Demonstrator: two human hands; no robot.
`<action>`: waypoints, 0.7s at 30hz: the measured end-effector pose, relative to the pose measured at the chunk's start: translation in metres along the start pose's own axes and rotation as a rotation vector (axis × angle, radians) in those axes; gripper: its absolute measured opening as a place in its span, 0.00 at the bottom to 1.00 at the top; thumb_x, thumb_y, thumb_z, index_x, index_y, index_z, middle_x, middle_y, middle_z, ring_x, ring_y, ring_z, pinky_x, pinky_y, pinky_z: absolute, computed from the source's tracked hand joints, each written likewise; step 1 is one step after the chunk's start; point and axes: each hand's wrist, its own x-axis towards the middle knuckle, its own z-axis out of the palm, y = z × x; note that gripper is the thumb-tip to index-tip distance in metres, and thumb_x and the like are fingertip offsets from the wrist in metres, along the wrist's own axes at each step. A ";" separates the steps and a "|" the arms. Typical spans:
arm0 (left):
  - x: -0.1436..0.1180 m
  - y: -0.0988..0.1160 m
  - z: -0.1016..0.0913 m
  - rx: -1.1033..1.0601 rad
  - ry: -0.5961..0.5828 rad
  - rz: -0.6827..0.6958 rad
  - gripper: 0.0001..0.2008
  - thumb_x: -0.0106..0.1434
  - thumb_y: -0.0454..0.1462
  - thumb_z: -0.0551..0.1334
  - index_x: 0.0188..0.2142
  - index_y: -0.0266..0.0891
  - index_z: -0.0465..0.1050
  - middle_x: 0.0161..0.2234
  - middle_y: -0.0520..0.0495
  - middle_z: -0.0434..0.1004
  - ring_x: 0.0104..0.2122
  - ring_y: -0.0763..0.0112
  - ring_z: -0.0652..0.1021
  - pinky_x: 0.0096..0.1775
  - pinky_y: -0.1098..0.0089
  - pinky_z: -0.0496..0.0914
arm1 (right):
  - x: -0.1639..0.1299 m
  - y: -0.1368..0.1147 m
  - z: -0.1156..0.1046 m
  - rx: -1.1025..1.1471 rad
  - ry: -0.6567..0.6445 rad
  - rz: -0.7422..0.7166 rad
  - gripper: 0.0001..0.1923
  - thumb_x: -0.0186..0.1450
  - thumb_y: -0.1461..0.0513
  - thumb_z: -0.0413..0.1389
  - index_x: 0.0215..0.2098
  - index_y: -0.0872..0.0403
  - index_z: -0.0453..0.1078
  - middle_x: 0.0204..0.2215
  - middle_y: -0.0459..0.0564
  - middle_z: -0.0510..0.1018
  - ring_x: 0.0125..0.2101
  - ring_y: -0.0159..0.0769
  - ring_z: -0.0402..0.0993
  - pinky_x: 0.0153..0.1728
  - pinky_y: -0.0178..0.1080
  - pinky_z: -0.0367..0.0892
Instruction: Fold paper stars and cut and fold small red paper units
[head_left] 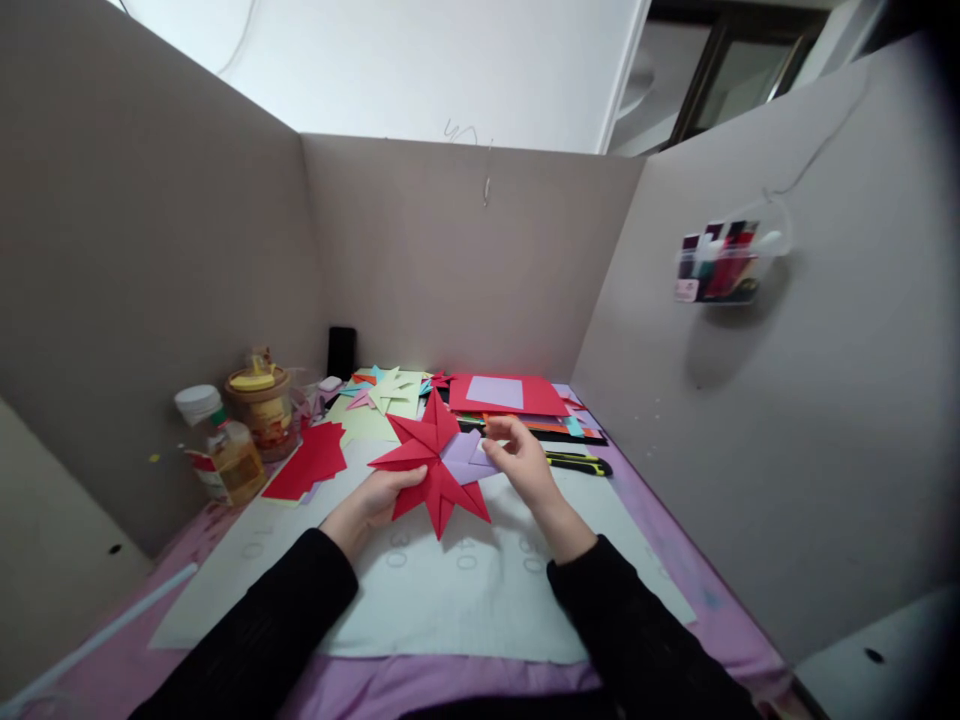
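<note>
Two hands hold up a folded paper star over the desk mat.

Nearest, the left hand (384, 497) has its fingers closed on the lower edge of the red pointed folded-paper star (431, 462), held tilted above the pale grey work mat (420, 600). At its three o'clock, the right hand (521, 460) pinches the lilac folded paper piece (463, 456) tucked against the star. Just beyond, at two o'clock, lies a yellow-and-black utility knife (579, 462). At ten o'clock sit loose red paper sheets (309, 460) and a clear bottle of yellow liquid (229, 450). Farthest, at twelve o'clock, rests a stack of coloured papers (510, 400).
</note>
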 end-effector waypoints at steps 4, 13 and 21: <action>0.001 -0.002 -0.002 -0.117 0.007 -0.009 0.19 0.54 0.34 0.68 0.46 0.33 0.73 0.48 0.36 0.76 0.50 0.49 0.75 0.52 0.55 0.68 | 0.003 0.008 -0.002 0.241 -0.185 0.137 0.16 0.52 0.55 0.63 0.35 0.52 0.68 0.29 0.46 0.74 0.29 0.34 0.70 0.31 0.36 0.66; -0.001 -0.002 -0.004 -0.168 0.004 -0.066 0.14 0.54 0.31 0.68 0.42 0.33 0.76 0.44 0.38 0.79 0.44 0.52 0.78 0.50 0.57 0.69 | 0.002 0.009 -0.001 0.117 -0.186 0.139 0.12 0.51 0.55 0.62 0.27 0.55 0.69 0.29 0.48 0.73 0.29 0.34 0.68 0.31 0.37 0.63; -0.001 -0.002 -0.005 -0.166 -0.011 -0.081 0.11 0.54 0.31 0.67 0.39 0.35 0.77 0.42 0.39 0.80 0.42 0.53 0.79 0.47 0.58 0.71 | 0.000 0.011 0.000 0.149 -0.186 0.145 0.13 0.51 0.54 0.62 0.22 0.55 0.68 0.33 0.50 0.77 0.33 0.37 0.70 0.35 0.37 0.63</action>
